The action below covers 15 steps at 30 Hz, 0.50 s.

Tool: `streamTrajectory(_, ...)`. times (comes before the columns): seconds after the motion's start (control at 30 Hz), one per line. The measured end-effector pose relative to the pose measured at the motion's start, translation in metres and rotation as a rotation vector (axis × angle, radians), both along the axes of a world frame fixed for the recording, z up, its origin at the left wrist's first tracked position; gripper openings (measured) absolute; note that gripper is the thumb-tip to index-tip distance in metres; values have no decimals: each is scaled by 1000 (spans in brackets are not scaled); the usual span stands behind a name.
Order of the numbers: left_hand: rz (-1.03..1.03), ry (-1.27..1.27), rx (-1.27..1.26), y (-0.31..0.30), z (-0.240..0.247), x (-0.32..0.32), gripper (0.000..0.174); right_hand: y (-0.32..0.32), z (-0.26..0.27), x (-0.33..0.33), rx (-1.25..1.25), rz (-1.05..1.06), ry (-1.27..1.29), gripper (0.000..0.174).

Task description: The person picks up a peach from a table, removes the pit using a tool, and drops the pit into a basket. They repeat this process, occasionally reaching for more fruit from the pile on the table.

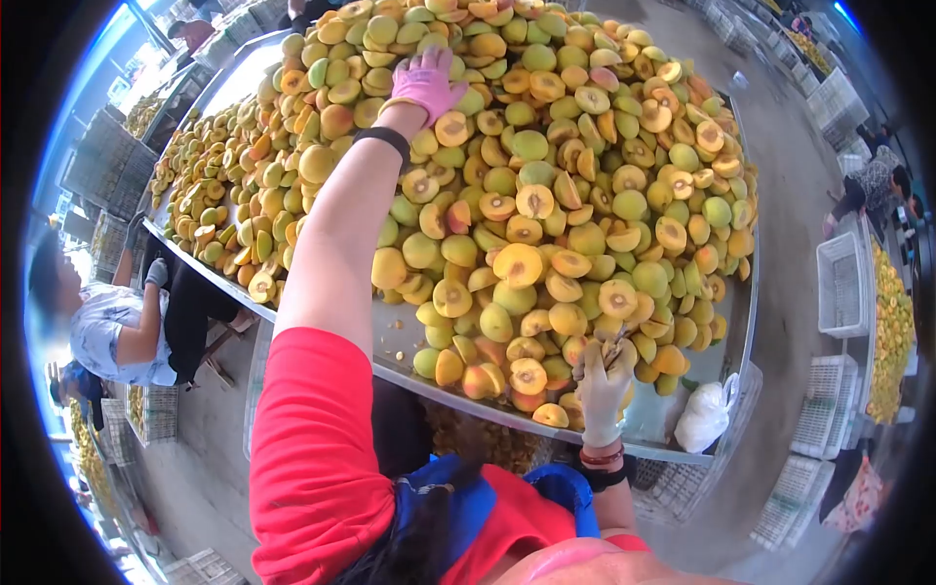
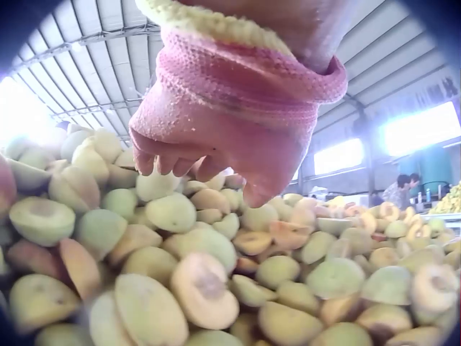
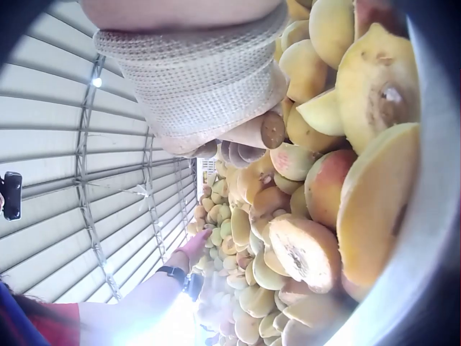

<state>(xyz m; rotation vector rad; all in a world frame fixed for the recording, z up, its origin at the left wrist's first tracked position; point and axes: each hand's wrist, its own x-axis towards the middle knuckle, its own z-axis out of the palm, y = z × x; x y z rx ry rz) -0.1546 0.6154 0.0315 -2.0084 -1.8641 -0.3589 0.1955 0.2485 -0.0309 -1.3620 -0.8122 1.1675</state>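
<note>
A high heap of halved apricots, yellow to green with some pits showing, covers the metal table. My left hand, in a pink glove, reaches to the upper part of the heap, palm down, with its fingers over the fruit. In the left wrist view the pink glove hangs over the halves, fingers bent downward. Low at the near edge, my right hand in a whitish glove is among the fruit, its fingertips brown. A brown round end shows beneath that glove; I cannot tell whether it is a handle or the thumb.
A knotted white plastic bag lies at the table's near right corner, inside the raised metal rim. To the left, a person sits at the same table. White crates and another fruit table stand across the aisle.
</note>
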Motion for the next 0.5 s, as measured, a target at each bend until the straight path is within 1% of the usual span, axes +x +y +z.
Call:
streamTrajectory(0.03,-8,-9,17,2,2,0,76,1,-3,1,18,11,-25,18)
streamTrajectory(0.13,-41,-303,34,17,-3,-6,81,0,-8,1,-6,7,-33,19)
streamTrajectory(0.17,46,-312,-23,21,-5,-7,82,1,-9,1,-19,-3,-25,19)
streamTrajectory(0.23,95,-327,-52,15,-5,-2,79,3,-8,-2,-32,-38,-2,20)
streamTrajectory(0.27,121,-332,-67,10,-5,0,78,4,-7,-4,-38,-53,12,20)
streamTrajectory(0.3,146,-184,-127,7,-4,6,73,4,-8,-4,-40,-45,7,20)
streamTrajectory(0.4,52,-27,-4,12,-21,1,70,5,-10,-3,-51,-26,-14,20)
streamTrajectory(0.43,19,-47,-18,13,-17,-1,71,4,-10,-3,-60,-27,-24,19)
streamTrajectory(0.47,-71,-90,-4,25,-22,-13,73,3,-10,-4,-79,-21,-35,19)
streamTrajectory(0.5,-49,-88,-139,33,-21,-19,76,2,-9,-2,-134,15,-49,19)
